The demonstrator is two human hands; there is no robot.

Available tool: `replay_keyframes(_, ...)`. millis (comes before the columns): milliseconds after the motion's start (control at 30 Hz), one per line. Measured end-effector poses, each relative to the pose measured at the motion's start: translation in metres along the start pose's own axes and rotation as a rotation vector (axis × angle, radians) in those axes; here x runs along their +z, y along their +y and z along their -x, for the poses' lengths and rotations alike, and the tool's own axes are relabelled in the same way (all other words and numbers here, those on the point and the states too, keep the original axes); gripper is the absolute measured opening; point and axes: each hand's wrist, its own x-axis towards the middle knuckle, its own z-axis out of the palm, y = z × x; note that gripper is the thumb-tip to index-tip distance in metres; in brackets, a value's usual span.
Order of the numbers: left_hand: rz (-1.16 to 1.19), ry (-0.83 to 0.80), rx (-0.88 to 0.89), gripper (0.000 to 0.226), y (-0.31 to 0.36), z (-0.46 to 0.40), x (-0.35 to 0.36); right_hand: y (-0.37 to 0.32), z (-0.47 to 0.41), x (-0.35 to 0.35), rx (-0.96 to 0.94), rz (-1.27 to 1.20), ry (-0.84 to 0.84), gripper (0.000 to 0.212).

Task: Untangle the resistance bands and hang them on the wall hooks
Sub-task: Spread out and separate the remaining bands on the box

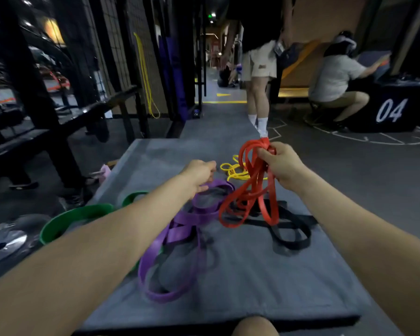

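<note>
Head view, task barely begun: looped red rubber band (250,190) is gripped in right hand (280,163) and lifted above grey padded mat (252,275); left hand (199,173), fingers curled, grip cannot be told. Purple (177,234), black (289,229), yellow (235,170), green (73,219) bands remain unhung; one yellow band (146,76) hangs by the wall.

Gym: rack (41,98), weight plate (3,241), mat (252,275).

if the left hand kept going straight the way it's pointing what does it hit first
Most likely the yellow band lying on the mat, just beyond the left hand. Depth is unclear, so the hand might pass above it.
</note>
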Motion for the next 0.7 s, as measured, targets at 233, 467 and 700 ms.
replay_keyframes(233, 0.025, -0.009, 0.020, 0.030, -0.039, -0.002, 0.043, 0.018, 0.023, -0.035, -0.058, 0.015, -0.039, 0.014)
replay_keyframes(467, -0.004, -0.092, 0.039, 0.030, -0.069, 0.007, 0.078, 0.044, 0.052, -0.054, -0.067, 0.042, -0.021, 0.019)
replay_keyframes(700, -0.094, -0.002, 0.138, 0.028, -0.056, -0.005, 0.064, 0.033, 0.027, -0.042, -0.075, -0.016, 0.018, 0.008)
